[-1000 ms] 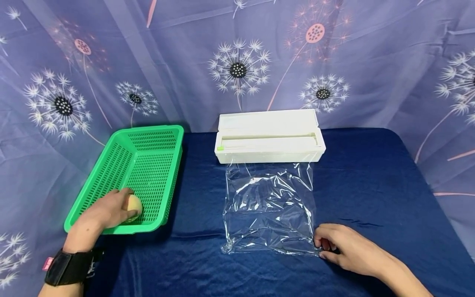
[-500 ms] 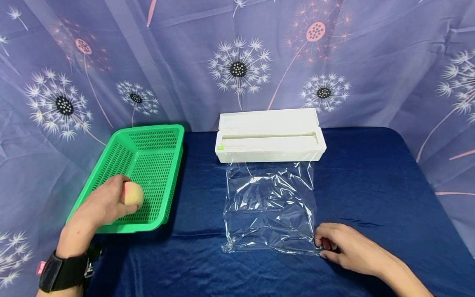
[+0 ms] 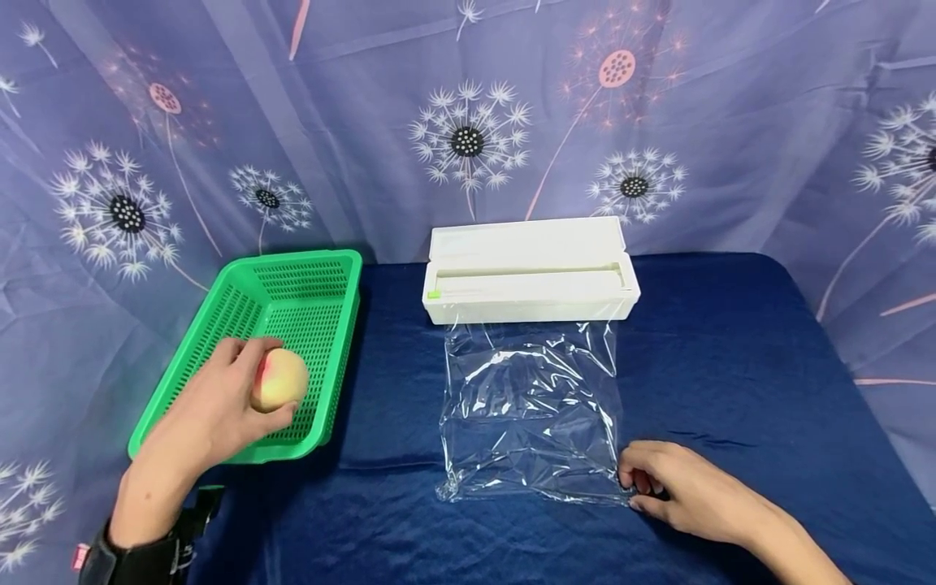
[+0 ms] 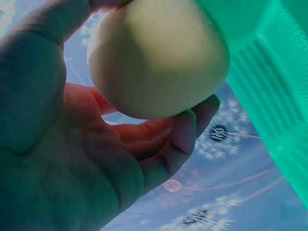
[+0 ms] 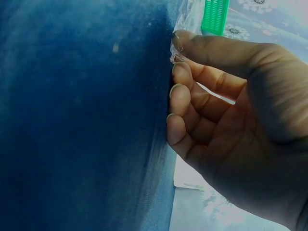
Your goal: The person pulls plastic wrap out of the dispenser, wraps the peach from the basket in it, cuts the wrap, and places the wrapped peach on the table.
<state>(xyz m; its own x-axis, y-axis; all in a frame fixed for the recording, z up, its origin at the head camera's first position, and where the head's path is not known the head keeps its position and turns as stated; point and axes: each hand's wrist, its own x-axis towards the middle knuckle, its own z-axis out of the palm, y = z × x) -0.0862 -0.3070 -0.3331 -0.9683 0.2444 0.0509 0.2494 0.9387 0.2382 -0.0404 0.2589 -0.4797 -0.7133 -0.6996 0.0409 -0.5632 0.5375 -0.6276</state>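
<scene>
Head view, with both wrist views. The left hand (image 3: 219, 402) holds a peach (image 3: 279, 379) above the near half of the green perforated basket (image 3: 307, 268); its grip is closed round the fruit, thumb on one side and curled fingers on the other, and the peach is clear of the basket floor. In the left wrist view the peach (image 4: 156, 55) sits against the fingertips (image 4: 185, 132) with the palm (image 4: 62, 159) below it and the green basket wall (image 4: 269, 96) just beside it.

The basket stands on the left part of the table (image 3: 731, 349), which is covered by a dark blue cloth. At the middle back of the table lies a white cling-film dispenser box (image 3: 530, 280) with its lid raised. A sheet of clear cling film (image 3: 530, 406) runs from the box's front edge toward the person and lies wrinkled on the cloth.

The right hand (image 3: 680, 491) rests on the table at the near right corner of the film; its grip is closed on that corner, pinched between thumb and forefinger. The right wrist view shows the curled fingers (image 5: 180, 96) against the blue cloth (image 5: 82, 120), the film's edge (image 5: 180, 29) caught at the thumb tip.

Behind the table hangs a purple curtain (image 3: 468, 122) printed with dandelion heads.
</scene>
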